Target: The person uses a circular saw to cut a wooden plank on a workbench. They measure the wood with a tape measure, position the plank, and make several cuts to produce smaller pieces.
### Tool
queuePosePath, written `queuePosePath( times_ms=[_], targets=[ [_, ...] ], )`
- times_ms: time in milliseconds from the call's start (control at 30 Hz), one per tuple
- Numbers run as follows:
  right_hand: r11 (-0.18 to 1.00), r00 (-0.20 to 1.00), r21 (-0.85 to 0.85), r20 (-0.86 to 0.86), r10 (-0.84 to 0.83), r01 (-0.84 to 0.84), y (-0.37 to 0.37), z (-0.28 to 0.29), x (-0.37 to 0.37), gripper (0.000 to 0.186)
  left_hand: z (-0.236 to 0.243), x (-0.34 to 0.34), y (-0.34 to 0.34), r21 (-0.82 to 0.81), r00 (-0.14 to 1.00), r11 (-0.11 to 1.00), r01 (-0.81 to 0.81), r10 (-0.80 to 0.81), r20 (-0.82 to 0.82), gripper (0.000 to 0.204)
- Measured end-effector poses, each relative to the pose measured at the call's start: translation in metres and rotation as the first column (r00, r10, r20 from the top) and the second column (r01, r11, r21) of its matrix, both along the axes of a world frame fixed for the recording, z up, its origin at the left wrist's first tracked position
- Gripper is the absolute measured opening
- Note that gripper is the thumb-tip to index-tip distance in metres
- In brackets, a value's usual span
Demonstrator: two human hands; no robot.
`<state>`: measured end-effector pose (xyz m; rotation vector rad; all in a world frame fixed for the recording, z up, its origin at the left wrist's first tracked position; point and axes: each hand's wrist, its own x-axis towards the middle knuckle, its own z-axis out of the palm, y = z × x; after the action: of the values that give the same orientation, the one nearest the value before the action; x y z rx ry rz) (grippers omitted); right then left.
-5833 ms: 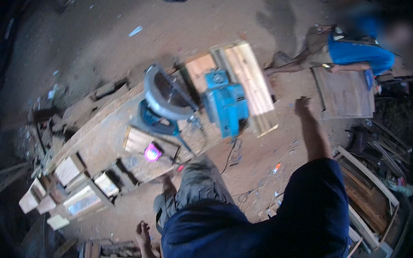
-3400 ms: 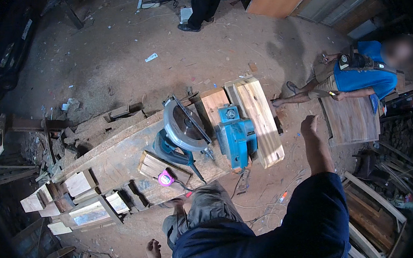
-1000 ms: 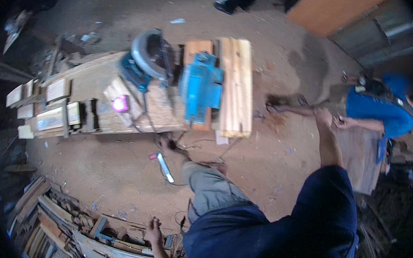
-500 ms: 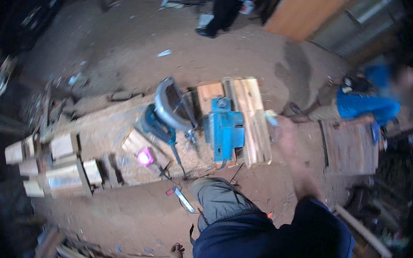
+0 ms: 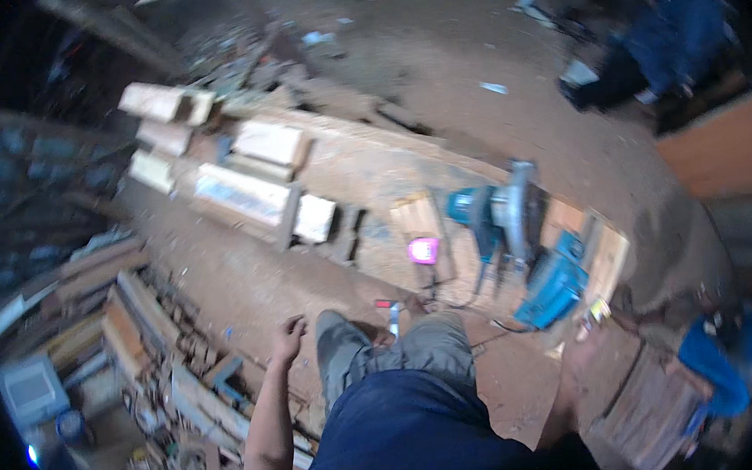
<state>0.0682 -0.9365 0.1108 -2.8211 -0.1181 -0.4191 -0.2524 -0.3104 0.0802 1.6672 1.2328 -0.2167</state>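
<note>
My left hand (image 5: 290,337) hangs beside my left leg, fingers loosely apart, with nothing in it. At the right end of the bench, my right hand (image 5: 582,347), blurred, is closed on a small yellow-and-white object (image 5: 598,309) whose kind I cannot make out. Close to it on the bench lies a teal power planer (image 5: 554,285), beside pale wood boards (image 5: 608,256). To its left rests a teal circular saw (image 5: 479,214) with a silver guard. A bright pink, roundish thing (image 5: 423,250) sits on a short wood block (image 5: 416,216).
Cut wood pieces (image 5: 245,194) lie along the bench's left part. A red-handled square (image 5: 393,318) is near my feet, with a cord nearby. Scrap timber (image 5: 135,320) piles up at left. One person (image 5: 669,35) is at far right, another in blue (image 5: 713,359) at right.
My view has swung left, so the bench now slants down to the right. More of my left arm and the timber pile shows. My right hand still holds the small object.
</note>
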Motion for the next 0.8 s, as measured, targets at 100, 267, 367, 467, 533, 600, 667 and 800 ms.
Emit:
queuePosePath(
  times_ms=[100, 267, 367, 467, 533, 600, 667, 800],
  targets=[
    [0.999, 0.998, 0.018, -0.037, -0.043, 0.044, 0.058, 0.013, -0.005, 0.024, -0.042, -0.057, 0.012, -0.061, 0.987, 0.994, -0.087, 0.078, -0.141, 0.037],
    [0.954, 0.983, 0.251, -0.033, 0.178, -0.164, 0.197, 0.042, -0.015, 0.022, -0.081, -0.103, 0.033, -0.182, 0.95, 0.979, -0.088, 0.028, -0.31, 0.039],
    [0.887, 0.94, 0.358, -0.06, 0.334, -0.292, 0.298, 0.028, -0.023, 0.024, -0.103, -0.117, 0.108, -0.046, 0.974, 0.998, -0.046, 0.035, -0.222, 0.038],
    [0.802, 0.863, 0.594, -0.369, 0.346, -0.067, 0.412, -0.003, -0.026, 0.028, -0.109, -0.055, 0.203, 0.26, 1.0, 0.965, 0.005, -0.002, -0.014, 0.036],
    [0.697, 0.702, 0.665, -0.63, 0.333, 0.267, 0.468, -0.05, -0.03, 0.037, -0.072, 0.033, 0.255, 0.444, 0.993, 0.895, 0.044, -0.089, 0.08, 0.038],
    [0.704, 0.664, 0.631, -0.683, 0.304, 0.326, 0.516, -0.11, -0.04, 0.043, -0.046, 0.094, 0.314, 0.623, 0.963, 0.75, 0.224, -0.27, -0.022, 0.046],
    [0.633, 0.593, 0.605, -0.758, 0.272, 0.483, 0.581, -0.113, -0.054, 0.047, -0.035, 0.115, 0.377, 0.71, 0.91, 0.596, 0.375, -0.385, -0.157, 0.056],
    [0.55, 0.621, 0.63, -0.747, 0.237, 0.548, 0.662, -0.13, -0.066, 0.046, -0.097, 0.12, 0.491, 0.843, 0.988, 0.519, 0.143, -0.125, -0.09, 0.074]
  ],
)
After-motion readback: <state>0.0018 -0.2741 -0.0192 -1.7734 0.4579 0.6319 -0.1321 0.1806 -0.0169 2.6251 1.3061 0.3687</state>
